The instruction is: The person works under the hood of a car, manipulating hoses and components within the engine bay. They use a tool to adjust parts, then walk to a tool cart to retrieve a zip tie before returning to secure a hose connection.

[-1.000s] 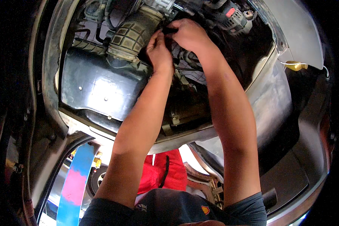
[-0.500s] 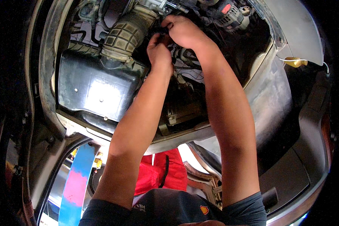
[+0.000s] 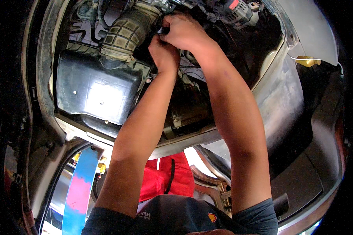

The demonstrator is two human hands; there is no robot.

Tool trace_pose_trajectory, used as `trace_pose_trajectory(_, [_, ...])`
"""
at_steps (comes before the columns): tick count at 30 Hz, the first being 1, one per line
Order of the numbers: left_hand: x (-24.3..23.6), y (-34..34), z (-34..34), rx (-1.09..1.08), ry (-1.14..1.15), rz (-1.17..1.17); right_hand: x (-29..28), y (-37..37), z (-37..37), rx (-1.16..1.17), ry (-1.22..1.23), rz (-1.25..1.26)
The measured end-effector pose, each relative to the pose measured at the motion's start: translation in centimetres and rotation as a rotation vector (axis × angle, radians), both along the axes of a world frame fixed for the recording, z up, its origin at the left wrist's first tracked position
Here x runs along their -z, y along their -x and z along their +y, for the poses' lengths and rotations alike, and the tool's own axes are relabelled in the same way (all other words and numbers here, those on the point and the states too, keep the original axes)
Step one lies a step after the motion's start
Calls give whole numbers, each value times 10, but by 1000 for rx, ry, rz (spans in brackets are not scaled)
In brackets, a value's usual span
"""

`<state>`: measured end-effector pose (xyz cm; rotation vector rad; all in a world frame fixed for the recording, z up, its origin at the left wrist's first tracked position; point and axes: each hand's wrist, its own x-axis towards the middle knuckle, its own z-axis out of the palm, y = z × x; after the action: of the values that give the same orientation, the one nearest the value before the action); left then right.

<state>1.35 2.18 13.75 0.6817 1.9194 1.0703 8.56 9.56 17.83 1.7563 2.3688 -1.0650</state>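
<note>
In the engine bay, my left hand (image 3: 164, 53) is curled just right of the ribbed intake hose (image 3: 121, 33), its fingertips in shadow. My right hand (image 3: 184, 32) reaches over it from the right, fingers bent close beside the left ones, below a silvery metal fitting (image 3: 167, 5) at the top. What the fingers hold is too dark and hidden to make out. A glossy black plastic housing (image 3: 90, 90) sits left of my left forearm, and an alternator (image 3: 239, 15) lies beyond my right hand.
The metal body rim (image 3: 176, 143) runs under my forearms. A grey panel (image 3: 310, 27) and a yellow piece with white cord (image 3: 308, 61) are at the right. Red cloth (image 3: 172, 178) and a blue and pink strip (image 3: 78, 192) show below the bay.
My hands have edged up and slightly left in the picture, the right one now overlapping the left more. The engine parts appear shifted slightly left and up as the view moved.
</note>
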Motion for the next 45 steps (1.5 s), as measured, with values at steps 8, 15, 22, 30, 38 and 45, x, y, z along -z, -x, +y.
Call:
trace_pose_trajectory(8, [7, 2, 3, -54, -102, -203, 17, -3, 1, 12, -56, 188])
trace_pose_trajectory(15, [21, 4, -4, -4, -107, -143, -10, -2, 1, -35, -67, -2])
trace_pose_trajectory(22, [1, 5, -1, 79, -119, 92, 19, -7, 1, -62, -85, 230])
trace_pose_trajectory(30, [0, 17, 4, 176, -112, 117, -30, -16, 20, -91, 77, 123])
trace_pose_trajectory(38, [19, 18, 8, -96, -57, -565, -45, -23, 8, 83, 319, 124])
trace_pose_trajectory(45, [-3, 14, 14, -248, 107, -829, -19, -29, 1, -61, 32, -88])
